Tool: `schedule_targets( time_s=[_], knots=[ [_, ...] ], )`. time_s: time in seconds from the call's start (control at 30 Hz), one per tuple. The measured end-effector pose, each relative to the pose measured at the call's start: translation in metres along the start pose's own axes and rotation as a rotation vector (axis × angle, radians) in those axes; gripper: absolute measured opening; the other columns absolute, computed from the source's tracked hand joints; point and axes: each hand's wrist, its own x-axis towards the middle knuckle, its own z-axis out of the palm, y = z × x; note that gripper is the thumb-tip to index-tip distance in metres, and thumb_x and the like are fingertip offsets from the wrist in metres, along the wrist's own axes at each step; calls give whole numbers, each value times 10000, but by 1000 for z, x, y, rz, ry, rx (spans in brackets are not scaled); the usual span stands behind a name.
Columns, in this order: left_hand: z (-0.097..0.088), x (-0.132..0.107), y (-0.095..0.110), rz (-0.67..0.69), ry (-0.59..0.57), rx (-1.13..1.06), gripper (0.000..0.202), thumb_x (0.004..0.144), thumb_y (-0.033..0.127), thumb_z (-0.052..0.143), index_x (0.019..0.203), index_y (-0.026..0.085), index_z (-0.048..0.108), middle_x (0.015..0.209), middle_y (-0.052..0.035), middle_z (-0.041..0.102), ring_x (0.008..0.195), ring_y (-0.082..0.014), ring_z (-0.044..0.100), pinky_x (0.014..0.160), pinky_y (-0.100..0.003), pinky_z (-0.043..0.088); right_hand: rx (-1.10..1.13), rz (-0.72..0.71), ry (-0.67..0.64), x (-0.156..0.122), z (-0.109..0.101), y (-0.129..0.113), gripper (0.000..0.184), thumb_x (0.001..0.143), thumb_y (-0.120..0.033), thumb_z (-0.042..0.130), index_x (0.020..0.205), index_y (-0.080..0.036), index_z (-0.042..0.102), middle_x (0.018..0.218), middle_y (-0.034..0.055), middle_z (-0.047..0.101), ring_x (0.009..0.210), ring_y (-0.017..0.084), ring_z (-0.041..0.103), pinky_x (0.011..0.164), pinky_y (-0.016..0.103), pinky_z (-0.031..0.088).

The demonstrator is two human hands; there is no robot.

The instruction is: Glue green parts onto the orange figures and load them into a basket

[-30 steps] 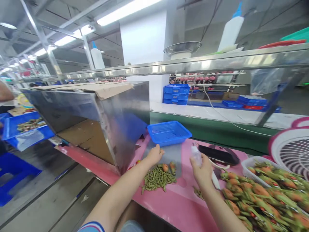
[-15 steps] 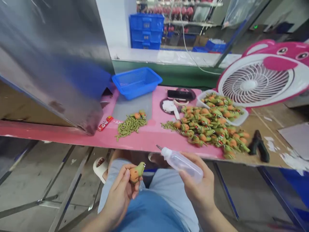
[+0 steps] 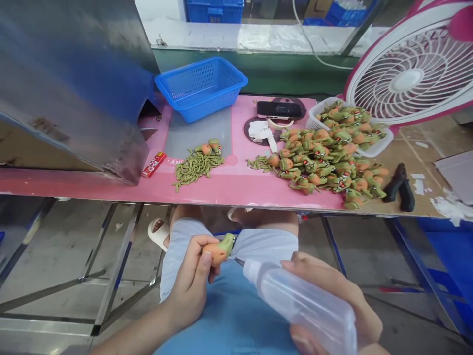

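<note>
Between the thumb and fingers of my left hand (image 3: 194, 268) is a small orange and green figurine (image 3: 218, 250), held above my lap. My right hand (image 3: 332, 296) is wrapped round a clear squeeze bottle (image 3: 301, 296) with a white cap and a thin dark nozzle tip. The nozzle points left and its tip is at or just beside the figurine's lower right side; I cannot tell whether they touch. On the pink table edge beyond lies a pile of small green curved pieces (image 3: 195, 170), with a couple of orange and green parts at its back.
Many similar figurines (image 3: 321, 162) are heaped on the right, some in a white basket (image 3: 382, 143). Behind stand a blue basket (image 3: 207, 93), a phone (image 3: 280, 109) and a pink fan (image 3: 406, 79). A metal box (image 3: 81, 88) rises at left; a black tool (image 3: 400, 188) lies at right.
My right hand has brought the bottle down and closer, so its nozzle is now at the figurine. My left hand has moved slightly right and up with the figurine. The view has tilted downward.
</note>
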Motion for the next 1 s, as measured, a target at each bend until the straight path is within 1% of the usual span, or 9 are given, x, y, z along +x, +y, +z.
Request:
schedule_targets(
  time_s=[0.07,0.1,0.23,0.33,0.47,0.6,0.73,0.83,1.0],
  knots=[
    [-1,0,0,27,-7,53,287,913,441,313,1001,189,416,633,23,477,550,-83,443,513,-182,398,2,-52,-1,6,3,-3,281,825,-279,456,1011,-69,486,522,-12,357,419,104,373,366,253,298],
    [-2,1,1,46,-13,77,269,919,425,307,1009,196,413,636,25,481,552,-80,446,522,-180,404,-2,-62,-3,9,4,-4,264,825,-263,456,991,-60,484,525,-9,363,426,104,379,368,252,307],
    [-3,2,2,103,-32,146,226,931,381,291,1029,215,410,648,28,492,560,-76,454,533,-169,414,26,-54,-28,14,7,-7,251,826,-240,435,969,-37,476,543,5,402,425,87,367,355,237,298],
    [-3,1,3,115,-40,168,214,935,367,283,1039,227,407,660,26,497,572,-79,455,539,-171,417,19,-61,-6,15,9,-7,224,818,-217,437,946,-39,481,533,-2,389,422,91,378,353,240,316],
    [-4,-1,1,104,-38,171,205,936,356,283,1048,232,400,688,19,509,587,-82,464,548,-176,422,-9,-47,-10,17,9,-8,208,821,-228,442,914,-46,484,527,-2,395,415,89,372,341,239,317],
    [-4,-1,0,99,-38,163,208,935,357,284,1049,227,400,690,16,513,586,-84,470,553,-182,427,-9,-60,-8,20,9,-10,188,831,-228,448,900,-56,481,533,4,426,424,94,413,354,236,362],
    [-3,-1,1,104,-36,170,209,937,349,283,1055,222,401,690,14,512,590,-85,473,554,-182,428,-76,-42,-7,20,9,-10,175,851,-254,442,884,-86,480,502,-9,407,405,99,411,353,240,362],
    [-3,-1,1,108,-45,170,207,937,350,280,1050,224,399,685,18,507,583,-81,470,546,-175,424,-62,-22,-4,18,9,-11,172,849,-259,447,883,-96,487,511,0,429,402,98,416,357,242,358],
    [-3,-3,1,95,-45,170,214,934,362,286,1049,220,398,684,16,510,581,-83,471,545,-179,423,-46,-19,-2,17,10,-11,174,845,-260,450,880,-93,486,512,-1,432,444,110,471,382,233,399]
  ],
)
